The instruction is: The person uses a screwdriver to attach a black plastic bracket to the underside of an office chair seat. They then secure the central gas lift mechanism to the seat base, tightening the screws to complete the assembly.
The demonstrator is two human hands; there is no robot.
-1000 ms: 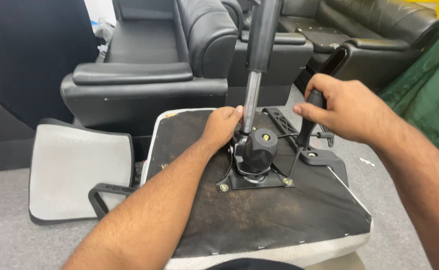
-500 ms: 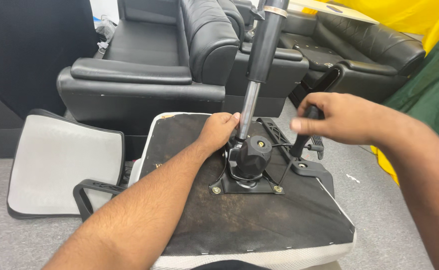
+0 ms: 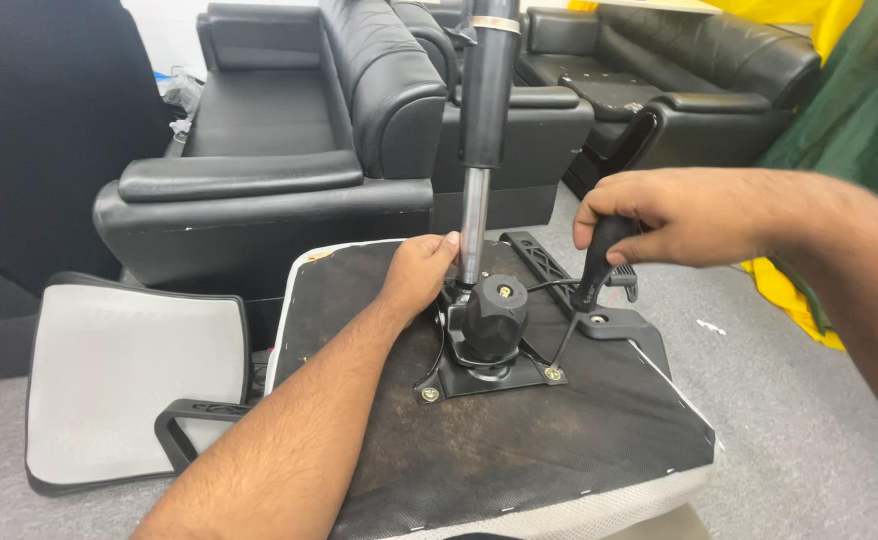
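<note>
Head view looks down on an upturned chair seat (image 3: 519, 440), its dark underside facing up and its pale padded edge showing along the near and left sides. Near the middle of that underside sits a black metal mechanism plate (image 3: 489, 375), fixed with bolts at its corners, one at the near left corner and one at the near right. A round black knob (image 3: 496, 315) stands on the plate, and just behind it a gas lift cylinder (image 3: 481, 130) rises upright, shiny rod below and thick black tube above.

The left hand (image 3: 421, 272) rests on the seat at the far side of the plate, fingers curled around the base of the shiny rod, touching it. The right hand (image 3: 684, 215) is closed in a fist around the black handle of a screwdriver (image 3: 587, 285); the thin shaft slants down to the bolt at the plate's near right corner. A black lever arm (image 3: 609, 320) lies on the seat just right of the plate, toward the right edge.

On the grey floor (image 3: 819, 400) left of the seat lies a grey mesh backrest (image 3: 129, 380) with a black armrest (image 3: 199, 425) beside it. Black leather sofas (image 3: 289, 150) stand beyond the seat's far edge.
</note>
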